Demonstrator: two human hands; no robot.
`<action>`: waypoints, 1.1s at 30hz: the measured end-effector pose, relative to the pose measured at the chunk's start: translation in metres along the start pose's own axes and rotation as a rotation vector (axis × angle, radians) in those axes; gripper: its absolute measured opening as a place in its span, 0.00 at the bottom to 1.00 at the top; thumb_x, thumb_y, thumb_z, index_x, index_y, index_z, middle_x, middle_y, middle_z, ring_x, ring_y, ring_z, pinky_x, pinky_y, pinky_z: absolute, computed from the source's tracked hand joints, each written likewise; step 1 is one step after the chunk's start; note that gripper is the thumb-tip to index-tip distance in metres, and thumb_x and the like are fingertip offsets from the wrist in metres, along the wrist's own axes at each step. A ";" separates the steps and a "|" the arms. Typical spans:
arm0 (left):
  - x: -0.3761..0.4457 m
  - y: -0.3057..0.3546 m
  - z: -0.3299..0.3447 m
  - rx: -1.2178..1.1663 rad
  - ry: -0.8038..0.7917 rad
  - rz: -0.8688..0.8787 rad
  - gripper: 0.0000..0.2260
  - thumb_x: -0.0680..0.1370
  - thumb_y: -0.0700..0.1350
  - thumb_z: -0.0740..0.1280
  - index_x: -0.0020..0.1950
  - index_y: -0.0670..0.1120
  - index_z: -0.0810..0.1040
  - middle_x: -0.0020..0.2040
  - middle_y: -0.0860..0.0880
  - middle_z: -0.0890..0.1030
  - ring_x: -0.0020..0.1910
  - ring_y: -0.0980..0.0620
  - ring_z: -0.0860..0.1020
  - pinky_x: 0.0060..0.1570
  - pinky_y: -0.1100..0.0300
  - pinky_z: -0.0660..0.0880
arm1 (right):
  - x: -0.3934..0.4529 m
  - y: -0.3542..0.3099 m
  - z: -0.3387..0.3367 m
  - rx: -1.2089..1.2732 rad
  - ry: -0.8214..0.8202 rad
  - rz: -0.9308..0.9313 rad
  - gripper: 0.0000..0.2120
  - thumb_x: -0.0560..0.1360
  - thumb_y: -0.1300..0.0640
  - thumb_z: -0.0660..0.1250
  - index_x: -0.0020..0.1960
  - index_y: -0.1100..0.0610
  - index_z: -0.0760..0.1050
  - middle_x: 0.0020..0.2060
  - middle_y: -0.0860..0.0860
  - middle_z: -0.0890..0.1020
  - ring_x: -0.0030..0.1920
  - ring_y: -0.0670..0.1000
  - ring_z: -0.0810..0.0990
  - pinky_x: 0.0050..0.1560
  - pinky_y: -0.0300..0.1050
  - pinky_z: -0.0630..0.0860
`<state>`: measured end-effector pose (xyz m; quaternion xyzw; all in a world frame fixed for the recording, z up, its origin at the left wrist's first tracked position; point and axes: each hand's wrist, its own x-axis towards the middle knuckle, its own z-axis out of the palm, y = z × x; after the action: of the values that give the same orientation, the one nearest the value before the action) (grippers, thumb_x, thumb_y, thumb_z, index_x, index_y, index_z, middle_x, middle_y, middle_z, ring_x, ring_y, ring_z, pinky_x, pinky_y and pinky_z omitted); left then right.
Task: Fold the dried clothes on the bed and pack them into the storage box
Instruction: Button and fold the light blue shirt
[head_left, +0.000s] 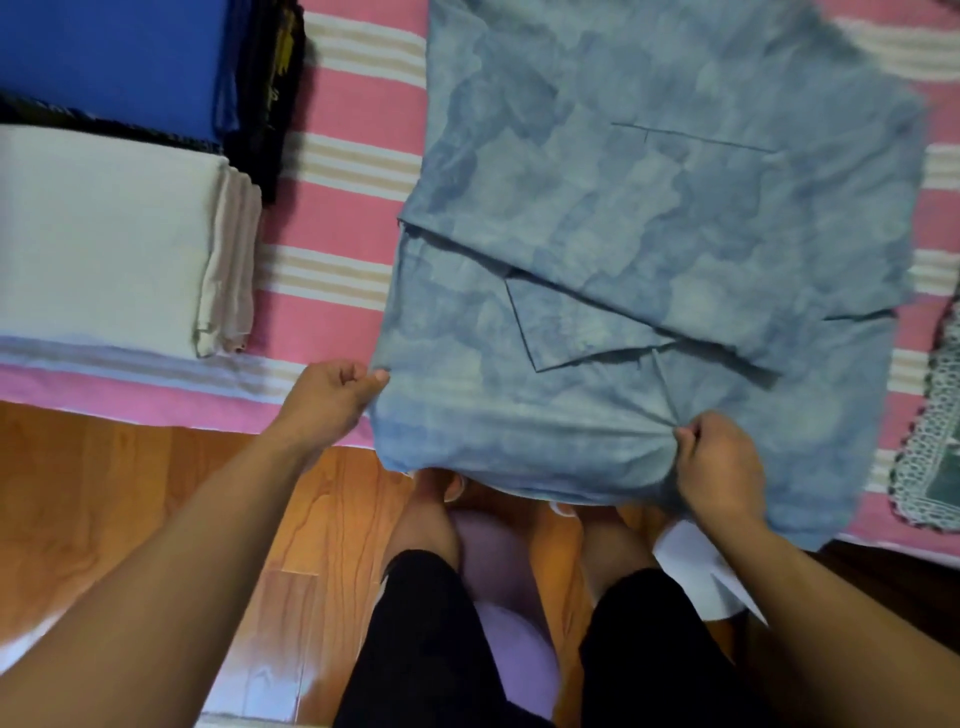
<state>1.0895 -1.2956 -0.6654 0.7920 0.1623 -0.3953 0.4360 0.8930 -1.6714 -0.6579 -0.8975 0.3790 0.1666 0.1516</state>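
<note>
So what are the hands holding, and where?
Both hold the blue garment: left hand pinches its left edge, right hand pinches bunched fabric near its near edge.

On the bed (343, 218): garment (649, 249) centre, near edge overhanging the floor (130, 493); folded stack (104, 234) left, apart; what may be a mat (930, 441) at right edge.

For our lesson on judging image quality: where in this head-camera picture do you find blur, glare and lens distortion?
Head view: the blue garment is soft, its right edge smeared; glare streaks the wooden floor at bottom left; the bed stripes splay outward, a wide-angle effect; both hands, left hand and right hand, are fairly sharp.
</note>
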 end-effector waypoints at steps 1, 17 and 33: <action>-0.001 -0.001 0.001 0.039 0.038 0.025 0.16 0.80 0.46 0.70 0.36 0.40 0.74 0.26 0.51 0.70 0.25 0.56 0.63 0.28 0.60 0.61 | 0.000 0.005 -0.003 -0.006 0.004 -0.014 0.11 0.78 0.59 0.67 0.39 0.57 0.69 0.38 0.63 0.78 0.43 0.66 0.77 0.41 0.55 0.70; -0.034 -0.023 0.016 0.499 0.106 0.001 0.11 0.81 0.46 0.69 0.42 0.41 0.77 0.37 0.46 0.79 0.39 0.43 0.77 0.36 0.53 0.66 | -0.015 0.033 -0.007 -0.036 -0.185 -0.151 0.13 0.78 0.56 0.68 0.38 0.57 0.69 0.37 0.54 0.73 0.43 0.62 0.75 0.41 0.50 0.65; -0.036 -0.024 0.041 0.674 0.365 -0.063 0.08 0.80 0.40 0.68 0.48 0.34 0.78 0.48 0.30 0.80 0.49 0.30 0.78 0.46 0.45 0.71 | 0.026 0.171 -0.062 0.132 -0.074 0.569 0.13 0.78 0.59 0.67 0.56 0.68 0.75 0.54 0.70 0.79 0.56 0.68 0.78 0.54 0.55 0.72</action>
<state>1.0324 -1.3125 -0.6633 0.9430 0.1225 -0.2919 0.1030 0.7963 -1.8260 -0.6379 -0.7369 0.6196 0.2099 0.1705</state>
